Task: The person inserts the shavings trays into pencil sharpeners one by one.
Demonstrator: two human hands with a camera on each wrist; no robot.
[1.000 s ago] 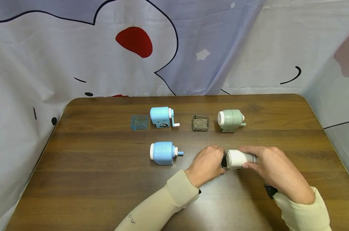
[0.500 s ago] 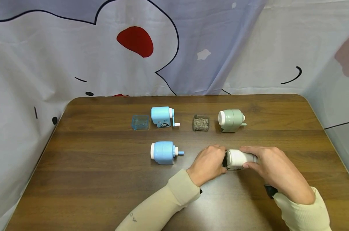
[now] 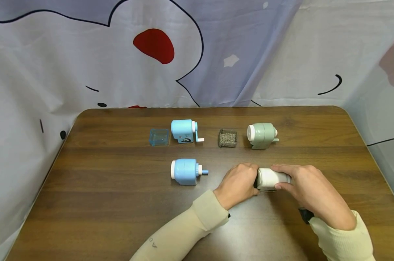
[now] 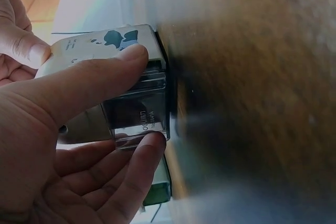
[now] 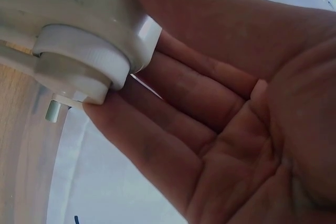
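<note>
While left fingers [image 4: 140, 167] pinch drawer [image 4: 135, 113], tray [image 3: 227, 146] holds shavings [image 3: 227, 138].

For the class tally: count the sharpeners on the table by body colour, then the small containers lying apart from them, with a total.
Blue sharpeners: 2
Green sharpener: 1
White sharpener: 1
Clear blue container: 1
Dark container with shavings-like bits: 1
Total: 6
</note>
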